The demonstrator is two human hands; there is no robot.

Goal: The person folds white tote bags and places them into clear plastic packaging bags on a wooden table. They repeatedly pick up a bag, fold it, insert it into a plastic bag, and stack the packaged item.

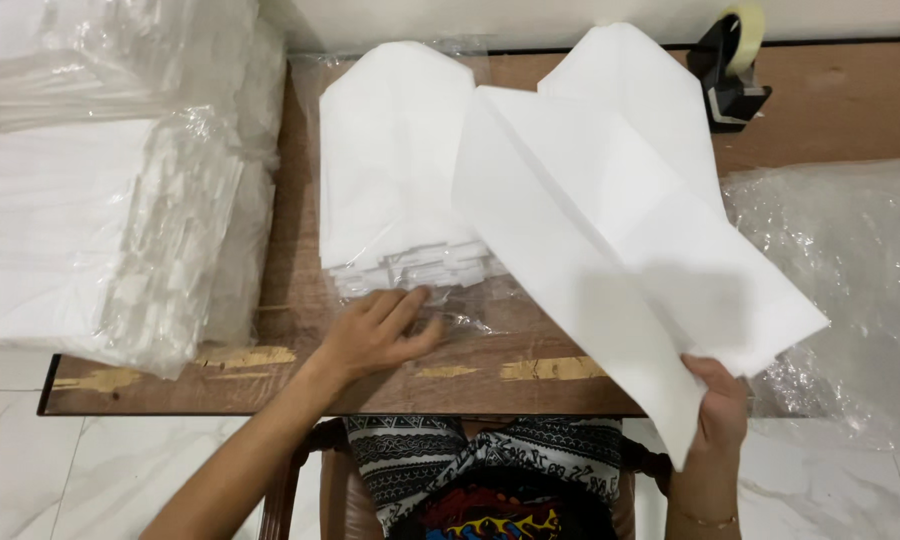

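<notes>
My right hand (720,405) grips the near corner of a large white folded paper sheet (610,240), lifted and tilted over the brown wooden table (300,370). My left hand (380,335) lies flat with fingers apart on clear plastic wrap at the near edge of a stack of white folded sheets (395,170). That stack sits in the middle of the table, left of the lifted sheet.
A big bundle of white sheets in clear plastic (100,200) fills the left side. Crumpled clear plastic (850,280) lies at the right. A black tape dispenser (732,65) stands at the back right. White tiled floor shows below the table edge.
</notes>
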